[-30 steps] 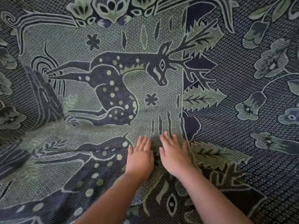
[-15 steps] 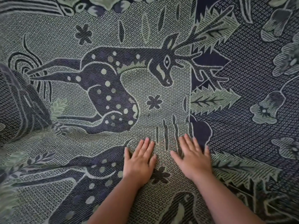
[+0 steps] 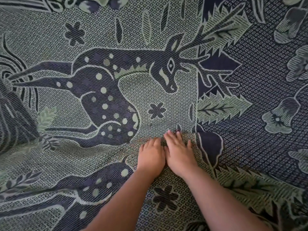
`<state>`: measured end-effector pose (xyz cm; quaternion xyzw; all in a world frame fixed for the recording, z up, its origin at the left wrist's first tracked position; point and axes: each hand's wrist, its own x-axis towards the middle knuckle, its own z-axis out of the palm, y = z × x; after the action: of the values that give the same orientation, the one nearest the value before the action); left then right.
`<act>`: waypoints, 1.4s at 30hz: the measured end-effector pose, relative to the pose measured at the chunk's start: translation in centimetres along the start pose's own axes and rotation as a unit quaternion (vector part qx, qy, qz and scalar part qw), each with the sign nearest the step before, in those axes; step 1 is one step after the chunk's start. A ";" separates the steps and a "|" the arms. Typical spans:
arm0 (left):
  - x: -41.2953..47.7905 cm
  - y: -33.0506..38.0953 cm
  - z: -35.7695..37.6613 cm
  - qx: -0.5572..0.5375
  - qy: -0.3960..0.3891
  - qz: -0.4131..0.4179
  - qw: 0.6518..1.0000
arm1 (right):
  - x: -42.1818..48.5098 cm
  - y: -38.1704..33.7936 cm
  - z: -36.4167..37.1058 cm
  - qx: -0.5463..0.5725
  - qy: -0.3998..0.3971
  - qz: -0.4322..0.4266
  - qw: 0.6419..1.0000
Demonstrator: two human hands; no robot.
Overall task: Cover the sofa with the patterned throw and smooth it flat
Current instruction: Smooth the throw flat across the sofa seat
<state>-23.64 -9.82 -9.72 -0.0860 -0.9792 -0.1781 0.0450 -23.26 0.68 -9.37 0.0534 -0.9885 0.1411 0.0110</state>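
Observation:
The patterned throw (image 3: 150,90), dark blue and pale green with a spotted deer, leaves and flowers, fills the whole view and hides the sofa beneath it. My left hand (image 3: 150,155) and my right hand (image 3: 179,152) lie side by side, touching, palms down on the cloth just below the deer. Their fingers push into the crease where the seat meets the backrest, and the fingertips of the left hand are partly hidden in the fold. Neither hand holds anything.
At the left edge, the throw bulges over a rounded armrest or cushion (image 3: 15,117). Loose folds run across the seat part at lower left (image 3: 50,164). On the right, the cloth with flower motifs (image 3: 278,117) lies fairly flat.
My hands were spread apart half a second ago; they have come together and slid forward into the crease. The camera has moved closer to the backrest.

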 end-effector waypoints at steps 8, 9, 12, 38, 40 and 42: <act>0.9 -0.9 1.2 0.064 -0.063 -0.034 0.995 | 1.1 2.5 1.5 -0.039 -0.030 0.048 0.998; 1.0 -1.0 1.2 0.075 -0.074 -0.036 0.994 | 1.0 3.1 1.5 -0.046 -0.028 0.055 0.997; 1.4 -1.6 1.1 0.103 -0.106 -0.036 0.988 | 0.2 5.2 1.0 -0.060 -0.006 0.079 0.995; -11.1 -2.7 -7.3 -0.045 0.019 -0.154 0.987 | -9.9 -5.7 -3.3 0.056 -0.021 0.028 0.998; -13.3 -2.3 -8.9 -0.048 0.046 -0.174 0.982 | -11.0 -6.4 -4.9 0.072 -0.012 0.008 0.997; -15.9 -1.4 -11.0 -0.045 0.078 -0.200 0.976 | -12.5 -7.1 -6.9 0.084 0.000 -0.017 0.996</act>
<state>-7.64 -17.52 -1.81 0.1234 -0.9611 -0.2334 0.0808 -10.02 -2.89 -1.19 0.0710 -0.9722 0.2231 0.0086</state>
